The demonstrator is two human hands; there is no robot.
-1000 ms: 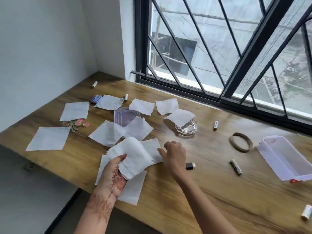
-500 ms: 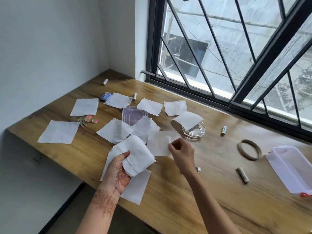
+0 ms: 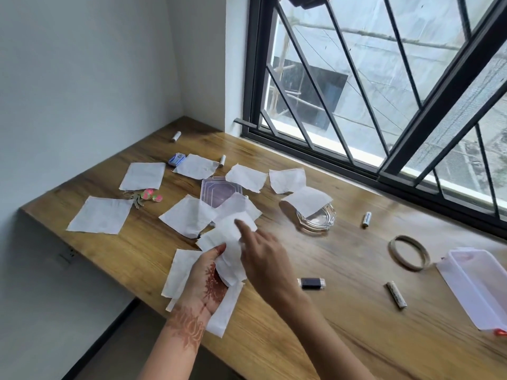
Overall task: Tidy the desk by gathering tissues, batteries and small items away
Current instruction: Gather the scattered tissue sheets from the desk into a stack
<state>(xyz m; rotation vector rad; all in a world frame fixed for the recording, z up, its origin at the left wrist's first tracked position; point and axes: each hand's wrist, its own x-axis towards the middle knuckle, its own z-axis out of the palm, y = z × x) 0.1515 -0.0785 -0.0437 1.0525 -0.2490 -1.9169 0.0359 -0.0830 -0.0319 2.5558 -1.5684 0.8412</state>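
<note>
My left hand (image 3: pixel 205 283) grips a bunch of white tissues (image 3: pixel 227 242) above the desk's front edge, palm up. The fingers of my right hand (image 3: pixel 263 259) lie straight on top of that bunch. More loose tissues lie flat on the wooden desk (image 3: pixel 343 311), such as a tissue at the left (image 3: pixel 101 215) and another tissue near the middle (image 3: pixel 186 215). One tissue (image 3: pixel 307 200) drapes over a glass ashtray (image 3: pixel 318 220). Batteries lie scattered: a battery at the far corner (image 3: pixel 175 136), a second battery (image 3: pixel 366 219) right of the ashtray, a third battery (image 3: pixel 396 294) further right. A black USB stick (image 3: pixel 312 283) lies right of my right wrist.
A clear plastic box (image 3: pixel 477 286) stands at the right edge, with a thin ring (image 3: pixel 408 252) to its left. A clear lid (image 3: pixel 219 190), a pink keychain with keys (image 3: pixel 145 196) and a small blue box (image 3: pixel 177 159) lie among the tissues. A barred window runs along the back.
My right hand carried the tissue it had lifted over to the bunch in my left hand and now rests on it. The camera view shifted left.
</note>
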